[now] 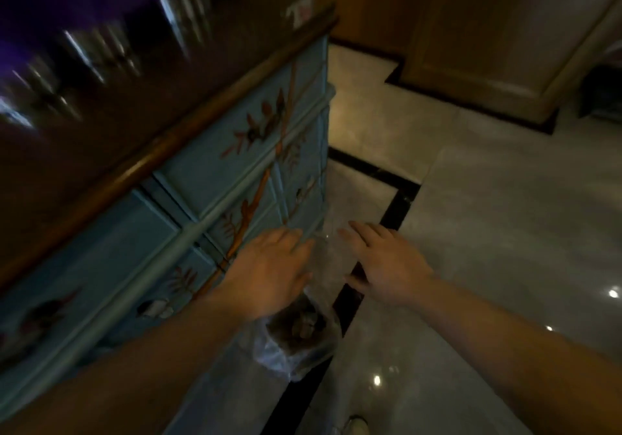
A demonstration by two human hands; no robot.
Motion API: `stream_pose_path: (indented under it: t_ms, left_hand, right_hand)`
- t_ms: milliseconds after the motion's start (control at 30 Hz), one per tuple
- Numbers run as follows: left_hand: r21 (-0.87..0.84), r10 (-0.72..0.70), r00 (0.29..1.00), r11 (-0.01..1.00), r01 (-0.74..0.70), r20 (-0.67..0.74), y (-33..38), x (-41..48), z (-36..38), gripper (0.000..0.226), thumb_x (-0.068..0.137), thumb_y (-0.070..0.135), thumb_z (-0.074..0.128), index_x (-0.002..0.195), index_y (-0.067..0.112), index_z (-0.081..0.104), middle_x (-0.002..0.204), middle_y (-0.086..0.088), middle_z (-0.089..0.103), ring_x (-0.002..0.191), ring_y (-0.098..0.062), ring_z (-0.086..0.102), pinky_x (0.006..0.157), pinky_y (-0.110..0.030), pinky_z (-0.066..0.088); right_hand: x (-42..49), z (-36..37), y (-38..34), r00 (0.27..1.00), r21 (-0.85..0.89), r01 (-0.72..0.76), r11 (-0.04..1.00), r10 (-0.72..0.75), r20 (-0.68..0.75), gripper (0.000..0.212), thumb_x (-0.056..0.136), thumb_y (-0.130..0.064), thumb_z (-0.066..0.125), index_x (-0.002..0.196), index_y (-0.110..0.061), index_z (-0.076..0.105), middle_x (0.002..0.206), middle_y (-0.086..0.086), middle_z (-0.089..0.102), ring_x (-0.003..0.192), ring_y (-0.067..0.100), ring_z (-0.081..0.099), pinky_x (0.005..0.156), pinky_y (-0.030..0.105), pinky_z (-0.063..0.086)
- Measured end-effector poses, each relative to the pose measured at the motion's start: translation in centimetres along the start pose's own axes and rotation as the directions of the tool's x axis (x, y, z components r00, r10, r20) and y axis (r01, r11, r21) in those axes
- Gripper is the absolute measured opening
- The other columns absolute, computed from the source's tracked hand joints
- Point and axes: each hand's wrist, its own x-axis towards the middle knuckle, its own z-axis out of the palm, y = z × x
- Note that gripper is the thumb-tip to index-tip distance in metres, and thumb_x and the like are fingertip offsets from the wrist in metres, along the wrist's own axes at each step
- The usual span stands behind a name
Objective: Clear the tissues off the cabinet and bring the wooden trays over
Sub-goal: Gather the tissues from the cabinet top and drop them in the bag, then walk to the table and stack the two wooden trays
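Room: dim, with glossy pale floor tiles (505, 232) crossed by black border strips and dotted with reflected lights; wood panelling (471, 30) stands at the far side.
Cabinet: a blue cabinet (208, 172) painted with branches and birds runs along the left, its drawers edged with raised mouldings.
Surface: the cabinet's dark wooden top (101, 138) is smeared by motion blur (only pale streaks show there, and they cannot be identified).
Bin: a small waste bin lined with a clear plastic bag (296, 333) stands on the floor just beside the cabinet's front, directly below the hands; crumpled pale scraps lie inside, probably tissues, though this cannot be told for certain.
Left hand: the left hand (269, 273) hovers palm down above the bin, fingers spread and released, holding nothing.
Right hand: the right hand (387, 263) sits alongside, also flat with loose fingers, empty.
Between hands: a hazy, translucent patch hangs in the gap, too blurred to identify.
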Motion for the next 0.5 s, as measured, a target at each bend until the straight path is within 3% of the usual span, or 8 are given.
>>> stream_pose_path:
  t_ms: [267, 500]
  left_hand:
    - [0.156, 0.251, 0.952, 0.962, -0.226, -0.172, 2.0, -0.8, -13.9, 0.056, 0.078, 0.034, 0.067, 0.124, 0.005, 0.055, 0.125, -0.019, 0.061, 0.115, -0.036, 0.056, 0.096, -0.045, 0.048]
    - [0.241, 0.500, 0.820, 0.863, -0.444, -0.279, 8.1, -0.9, -20.9, 0.054, 0.081, 0.041, 0.062, 0.124, 0.008, 0.052, 0.122, -0.017, 0.061, 0.109, -0.034, 0.057, 0.090, -0.044, 0.050]
  right_hand:
    - [-6.6, -13.6, -3.2, 0.969, -0.178, -0.175, 0.968, 0.138, -0.204, 0.082, 0.082, -0.055, 0.060, 0.147, -0.021, 0.023, 0.153, 0.015, 0.034, 0.134, 0.035, 0.036, 0.102, 0.047, 0.038]
    - [-16.8, -20.7, -5.8, 0.891, -0.261, -0.416, 0.871, 0.334, -0.308, 0.078, 0.081, -0.058, 0.058, 0.143, -0.025, 0.024, 0.149, 0.013, 0.039, 0.133, 0.033, 0.039, 0.102, 0.048, 0.039]
